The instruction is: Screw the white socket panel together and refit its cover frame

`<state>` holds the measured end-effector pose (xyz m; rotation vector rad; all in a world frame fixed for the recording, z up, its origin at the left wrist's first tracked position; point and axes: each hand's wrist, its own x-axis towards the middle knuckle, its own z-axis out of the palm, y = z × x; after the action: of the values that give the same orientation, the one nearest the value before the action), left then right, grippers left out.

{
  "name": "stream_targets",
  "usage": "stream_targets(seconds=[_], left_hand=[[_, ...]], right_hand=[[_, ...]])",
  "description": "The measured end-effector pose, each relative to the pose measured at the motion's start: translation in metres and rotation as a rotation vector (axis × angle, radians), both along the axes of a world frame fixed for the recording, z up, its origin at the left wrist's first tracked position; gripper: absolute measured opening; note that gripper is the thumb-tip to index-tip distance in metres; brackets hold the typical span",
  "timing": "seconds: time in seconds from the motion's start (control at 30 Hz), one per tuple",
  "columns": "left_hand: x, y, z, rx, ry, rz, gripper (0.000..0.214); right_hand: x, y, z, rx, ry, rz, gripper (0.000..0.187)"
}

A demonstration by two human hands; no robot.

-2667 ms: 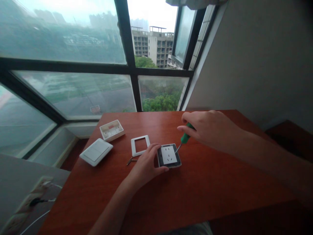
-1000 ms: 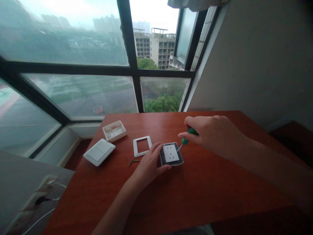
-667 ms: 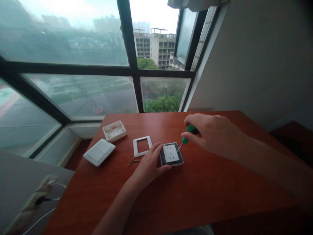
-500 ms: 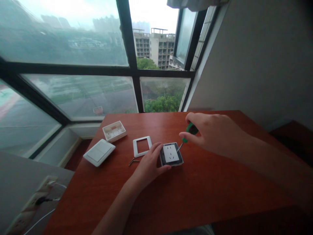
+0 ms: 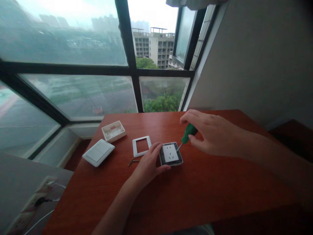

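White socket (image 5: 170,152), on the table (image 5: 207,182), held by the left hand (image 5: 148,163) between spread thumb and fingers; green screwdriver (image 5: 189,132), loosely in the right hand (image 5: 209,132), thumb and forefinger parted, tip at the socket's right side. Leftward we list screws (image 5: 131,162), a frame (image 5: 134,148) the left hand partly hides, switch panel (image 5: 98,152), open box (image 5: 118,136).

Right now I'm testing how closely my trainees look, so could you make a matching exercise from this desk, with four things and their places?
1. green screwdriver
2. socket
3. screws
4. white box

A. just beyond the switch
B. steadied by the left hand
C. just below the white frame in the picture
D. between the right hand's thumb and fingers

Pairs: 1-D, 2-B, 3-C, 4-A
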<state>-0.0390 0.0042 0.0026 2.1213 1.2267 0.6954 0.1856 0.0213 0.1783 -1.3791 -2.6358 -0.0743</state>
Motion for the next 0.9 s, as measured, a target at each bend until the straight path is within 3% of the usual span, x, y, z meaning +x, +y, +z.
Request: stream_targets(seconds=[0.07, 0.2, 0.4, 0.47, 0.6, 0.67, 0.77, 0.9], left_hand=[[-0.0001, 0.0001, -0.0002, 0.003, -0.001, -0.003, 0.082], [-0.0001, -0.0003, -0.0002, 0.005, 0.009, -0.001, 0.082], [-0.0001, -0.0011, 0.0001, 0.005, 0.005, 0.007, 0.082], [-0.0002, -0.0011, -0.0003, 0.01, 0.006, 0.009, 0.082], [-0.0006, -0.0012, -0.0013, 0.014, -0.001, 0.008, 0.082], [-0.0007, -0.0012, -0.0015, 0.014, -0.001, 0.008, 0.082], [-0.0009, -0.0013, -0.0016, 0.017, 0.008, 0.012, 0.081], [-0.0012, -0.0012, -0.0017, 0.024, 0.013, 0.008, 0.08]], right_hand=[[-0.0006, 0.0013, -0.0021, 0.01, 0.002, -0.014, 0.027], [-0.0034, 0.0035, -0.0058, 0.122, -0.112, -0.206, 0.033], [-0.0043, -0.0017, -0.0022, 0.006, 0.015, 0.003, 0.018], [-0.005, -0.0023, -0.0031, 0.046, -0.029, -0.039, 0.014], [-0.0029, -0.0026, -0.0051, 0.141, -0.127, -0.212, 0.028], [0.0003, -0.003, -0.0043, 0.093, -0.078, -0.175, 0.024], [0.0034, -0.0028, -0.0028, 0.031, 0.008, -0.088, 0.037], [-0.0021, -0.0019, -0.0023, 0.127, -0.076, -0.16, 0.032]])
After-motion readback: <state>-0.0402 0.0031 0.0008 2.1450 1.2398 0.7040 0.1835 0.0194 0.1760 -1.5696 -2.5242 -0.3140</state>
